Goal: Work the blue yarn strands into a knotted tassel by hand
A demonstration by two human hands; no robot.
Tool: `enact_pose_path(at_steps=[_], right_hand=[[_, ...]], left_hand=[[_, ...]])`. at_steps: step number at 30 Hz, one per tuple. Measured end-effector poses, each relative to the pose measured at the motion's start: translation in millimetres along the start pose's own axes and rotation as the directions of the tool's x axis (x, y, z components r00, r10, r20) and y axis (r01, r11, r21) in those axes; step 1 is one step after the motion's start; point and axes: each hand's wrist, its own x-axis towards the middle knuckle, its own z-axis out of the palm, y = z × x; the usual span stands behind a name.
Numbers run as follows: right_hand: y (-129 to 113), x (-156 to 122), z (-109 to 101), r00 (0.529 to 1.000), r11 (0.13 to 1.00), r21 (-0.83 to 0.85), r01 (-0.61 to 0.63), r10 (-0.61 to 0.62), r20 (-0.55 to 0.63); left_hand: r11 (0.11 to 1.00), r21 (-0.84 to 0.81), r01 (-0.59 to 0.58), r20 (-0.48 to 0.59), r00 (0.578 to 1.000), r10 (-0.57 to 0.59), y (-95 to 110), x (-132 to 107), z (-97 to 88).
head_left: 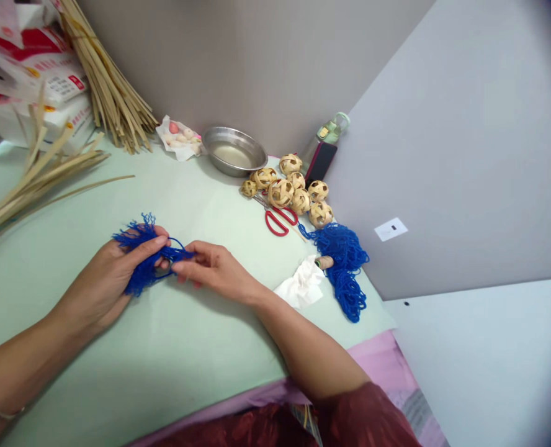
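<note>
A bundle of blue yarn [138,279], its cut ends frayed and crinkled, is gripped in my left hand [112,264] above the table. My left thumb presses across its middle. The fingers of my right hand [215,270] pinch yarn strands at the bundle's right end, where a loop of yarn stands out between the two hands. Just what the right fingertips hold is partly hidden. Red-handled scissors [277,223] lie beyond my right hand, and a larger skein of blue yarn [343,248] rests at the table's right edge.
Several woven bamboo balls [281,193] cluster near a metal bowl [234,152] holding liquid. A phone [321,162] leans on a bottle [334,129]. Crumpled tissue [303,282] and a thread spool [324,262] lie right. Bamboo strips [112,93] stand at the back left; more strips [38,180] lie left.
</note>
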Motion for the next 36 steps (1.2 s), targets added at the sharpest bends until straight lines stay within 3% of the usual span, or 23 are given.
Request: enact_pose_path(at_steps=[3, 6, 9, 13, 17, 22, 29, 36], right_hand=[[-7.6, -3.1, -1.8, 0.959, 0.991, -0.117, 0.067, -0.096, -0.265], [-12.6, -4.9, -3.1, 0.918, 0.975, -0.201, 0.101, -0.169, -0.360], [-11.7, -5.3, -2.6, 0.946, 0.964, -0.242, 0.112, -0.178, -0.271], [-5.7, -3.6, -1.6, 0.988, 0.986, -0.118, 0.116, -0.127, -0.087], [-4.4, -0.3, -1.4, 0.972, 0.988, -0.016, 0.154, -0.155, -0.179], [-5.4, 3.0, -0.7, 0.965, 0.995, 0.062, 0.082, -0.063, -0.255], [-5.6, 4.2, 0.6, 0.964, 0.993, 0.101, 0.068, -0.039, -0.262], [-7.6, 1.6, 3.2, 0.969, 0.997, 0.050, 0.064, -0.050, -0.244]], left_hand=[[1.000, 0.019, 0.011, 0.032, 0.999, -0.011, -2.8, -0.6, -0.9], [0.996, 0.087, -0.004, 0.076, 0.997, -0.003, -6.7, -2.8, 0.1], [0.989, 0.149, -0.008, 0.107, 0.994, -0.008, -8.9, -4.9, 1.8], [0.986, 0.167, -0.005, 0.116, 0.993, -0.014, -9.0, -5.8, 1.6], [0.982, 0.187, 0.002, 0.135, 0.990, -0.027, -9.9, -4.4, -0.4], [0.980, 0.199, -0.018, 0.151, 0.988, -0.013, -13.7, -2.1, -2.0], [0.973, 0.228, -0.026, 0.168, 0.986, -0.013, -14.8, 0.0, -5.7], [0.963, 0.267, -0.032, 0.149, 0.989, -0.008, -8.6, -3.8, 1.8]])
